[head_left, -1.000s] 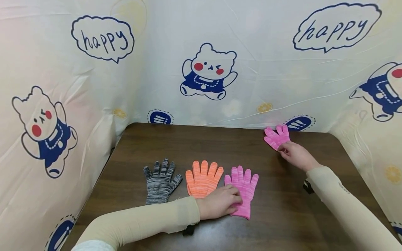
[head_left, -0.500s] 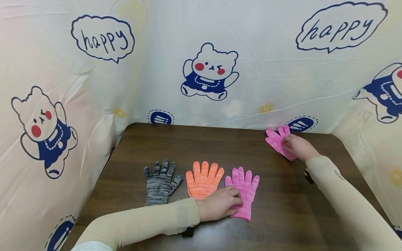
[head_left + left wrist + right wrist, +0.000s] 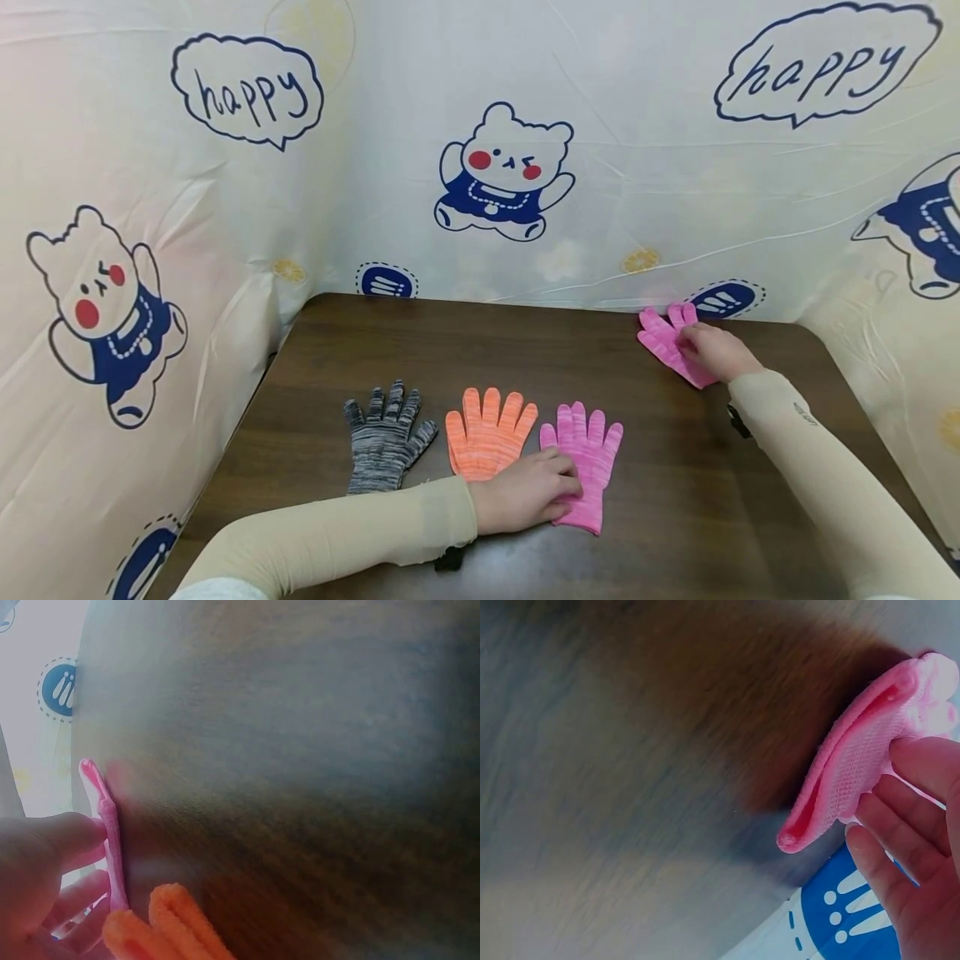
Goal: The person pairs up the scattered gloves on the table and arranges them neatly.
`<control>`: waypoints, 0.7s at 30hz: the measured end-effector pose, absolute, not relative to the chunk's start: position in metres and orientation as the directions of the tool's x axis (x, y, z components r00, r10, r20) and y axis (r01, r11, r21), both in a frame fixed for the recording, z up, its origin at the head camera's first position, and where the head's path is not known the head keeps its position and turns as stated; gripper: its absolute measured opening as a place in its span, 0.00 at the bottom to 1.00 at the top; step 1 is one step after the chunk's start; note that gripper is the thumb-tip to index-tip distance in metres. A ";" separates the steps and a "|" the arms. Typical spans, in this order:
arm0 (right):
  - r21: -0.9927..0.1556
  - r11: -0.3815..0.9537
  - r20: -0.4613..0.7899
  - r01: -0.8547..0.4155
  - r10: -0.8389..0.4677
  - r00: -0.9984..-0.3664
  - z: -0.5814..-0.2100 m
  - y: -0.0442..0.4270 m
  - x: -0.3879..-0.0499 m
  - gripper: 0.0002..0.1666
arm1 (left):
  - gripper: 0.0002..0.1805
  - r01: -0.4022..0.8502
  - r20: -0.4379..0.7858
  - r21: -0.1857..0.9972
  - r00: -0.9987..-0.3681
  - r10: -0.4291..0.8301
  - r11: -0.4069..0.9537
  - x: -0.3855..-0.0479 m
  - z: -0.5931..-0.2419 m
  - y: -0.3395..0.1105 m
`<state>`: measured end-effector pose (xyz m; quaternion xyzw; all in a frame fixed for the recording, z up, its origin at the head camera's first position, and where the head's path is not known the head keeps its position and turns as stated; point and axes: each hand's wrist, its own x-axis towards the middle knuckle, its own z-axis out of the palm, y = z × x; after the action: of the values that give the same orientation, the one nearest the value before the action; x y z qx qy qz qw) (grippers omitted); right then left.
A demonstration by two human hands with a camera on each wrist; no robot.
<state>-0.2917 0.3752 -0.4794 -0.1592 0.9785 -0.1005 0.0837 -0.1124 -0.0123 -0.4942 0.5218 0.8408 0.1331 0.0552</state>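
Note:
In the head view, a pink knit glove [image 3: 592, 454] lies flat at the front, fingers away from me. The left hand [image 3: 528, 492] rests on its left side, fingers bent loosely and fingertips touching the fabric. A second pink glove [image 3: 666, 343] lies slantwise at the table's back edge. On its palm the right hand [image 3: 717, 350] sets thumb and fingertips; the right wrist view shows these fingers fairly straight on the knit, with the glove's cuff [image 3: 810, 814] slightly gaping. Left of the front pink glove is an orange glove [image 3: 486, 442], its lower part hidden by the left arm.
A black-grey striped glove [image 3: 381, 454] lies at the left, its cuff behind the left sleeve [image 3: 337, 529]. The brown wooden table [image 3: 465, 342] meets a pale curtain [image 3: 637, 167] with printed bears at its back edge. The right sleeve [image 3: 825, 475] crosses the table's right side.
The right hand has shifted from the back pink glove's cuff end onto its palm, and the cuff now shows lying below the hand. The left hand stays on the front pink glove.

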 end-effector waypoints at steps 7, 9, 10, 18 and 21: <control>-0.240 0.938 -0.172 -0.251 -0.296 -0.940 -0.480 0.372 -0.293 0.11 | 0.11 0.859 0.036 0.287 -0.452 0.891 0.424 -0.111 -0.493 -0.013; -0.245 0.941 -0.194 -0.234 -0.284 -0.939 -0.480 0.371 -0.293 0.12 | 0.11 0.860 0.035 0.285 -0.450 0.892 0.423 -0.111 -0.492 -0.013; -0.247 0.942 -0.204 -0.226 -0.278 -0.939 -0.479 0.371 -0.293 0.12 | 0.11 0.861 0.035 0.282 -0.450 0.892 0.423 -0.111 -0.492 -0.013; -0.228 0.951 -0.215 -0.208 -0.258 -0.942 -0.477 0.369 -0.288 0.10 | 0.11 0.866 0.038 0.270 -0.447 0.894 0.421 -0.111 -0.494 -0.012; -0.219 0.953 -0.197 -0.210 -0.254 -0.947 -0.476 0.370 -0.286 0.08 | 0.11 0.864 0.038 0.272 -0.449 0.893 0.423 -0.112 -0.495 -0.012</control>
<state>-0.2861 0.3700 -0.4760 -0.1183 0.9817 -0.0982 0.1123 -0.1118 -0.0120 -0.4945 0.5220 0.8416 0.1269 0.0563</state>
